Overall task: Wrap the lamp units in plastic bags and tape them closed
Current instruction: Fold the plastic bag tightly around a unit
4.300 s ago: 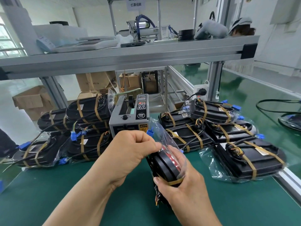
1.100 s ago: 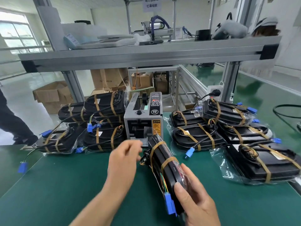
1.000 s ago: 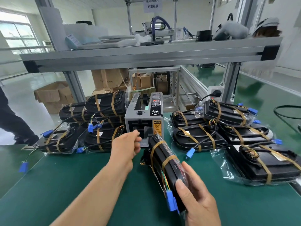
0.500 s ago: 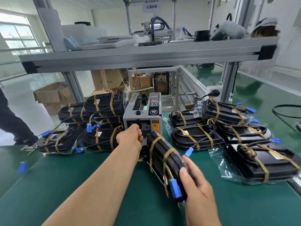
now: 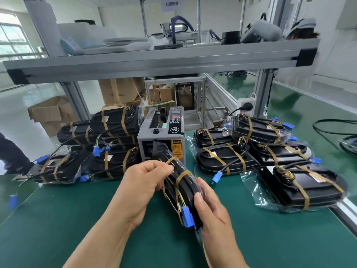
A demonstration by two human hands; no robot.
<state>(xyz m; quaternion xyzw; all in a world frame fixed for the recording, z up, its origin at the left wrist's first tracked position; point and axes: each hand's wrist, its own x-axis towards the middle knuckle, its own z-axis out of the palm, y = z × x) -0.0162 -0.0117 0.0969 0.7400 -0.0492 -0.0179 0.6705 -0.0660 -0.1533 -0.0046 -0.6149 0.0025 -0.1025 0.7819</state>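
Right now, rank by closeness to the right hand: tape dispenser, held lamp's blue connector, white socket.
1. Blue connector, beside the right hand on the held lamp unit.
2. Tape dispenser, straight ahead at mid-table.
3. White socket, on the far post, back right.

A bagged black lamp unit (image 5: 186, 187), bound by two brown tape bands, is held tilted above the green tabletop (image 5: 77, 219); the right hand (image 5: 214, 211) grips its near end beside the blue connector (image 5: 187, 217); the left hand (image 5: 144, 182), its fingers (image 5: 164, 168) curled, pinches a brown tape strip (image 5: 164, 187) at the unit's left side; just behind stands the grey tape dispenser (image 5: 162, 136), flanked by the left pile (image 5: 114, 124) and the right pile (image 5: 228, 157) of wrapped units
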